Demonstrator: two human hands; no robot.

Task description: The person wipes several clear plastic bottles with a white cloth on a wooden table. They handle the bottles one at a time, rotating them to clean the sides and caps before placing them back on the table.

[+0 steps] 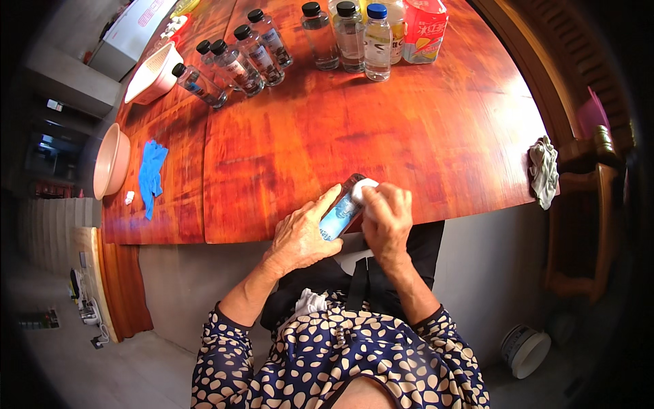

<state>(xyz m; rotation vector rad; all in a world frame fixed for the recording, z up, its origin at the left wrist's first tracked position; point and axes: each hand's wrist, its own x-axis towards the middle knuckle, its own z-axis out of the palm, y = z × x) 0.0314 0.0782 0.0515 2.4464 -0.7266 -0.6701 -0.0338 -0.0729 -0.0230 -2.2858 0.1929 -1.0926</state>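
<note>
At the near edge of the table, my left hand [298, 237] is wrapped around a clear bottle with a blue label [340, 217]. The bottle leans, its upper end pointing away and slightly right. In my right hand [388, 221] the fingers are closed on a small white wad of cloth [364, 189], pressed against the bottle's upper part. My right fingers partly hide the wad and the bottle's side. Farther off to the left stand several clear bottles with black caps and printed labels [249, 60]. Right of them are black-capped clear bottles [319, 39] and a blue-capped bottle [378, 49].
A red package [425, 33] stands at the far right. Leftward lie a blue glove [151, 176], a pink basin [114, 161] and a pale plastic basket [153, 75]. A grey cloth [543, 172] drapes the right edge, near a wooden chair [602, 225]. On the floor is a white bucket [528, 352].
</note>
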